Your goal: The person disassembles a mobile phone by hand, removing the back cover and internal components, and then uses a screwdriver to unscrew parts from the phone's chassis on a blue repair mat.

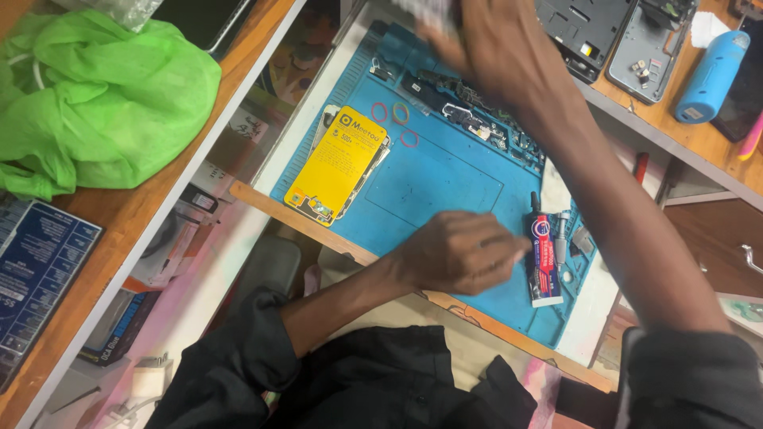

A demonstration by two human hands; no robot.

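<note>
The left hand (457, 253) rests curled on the blue work mat (433, 187), fingers bent loosely toward the glue tube (544, 258) that lies just beside them — it seems to grip nothing, more a steadying prop on the mat's near part. The right hand (493, 48) reaches across to the mat's far edge, closed around something pale and blurred at the frame's top; what it is I cannot tell. On the mat's left side lies a yellow battery (339, 163) stacked on phone parts, kept within easy reach. Small coloured rings (399, 121) sit on the mat beyond it. Left of the mat, on the wooden bench, a green plastic bag (103, 99) is bunched — out of the way.
</note>
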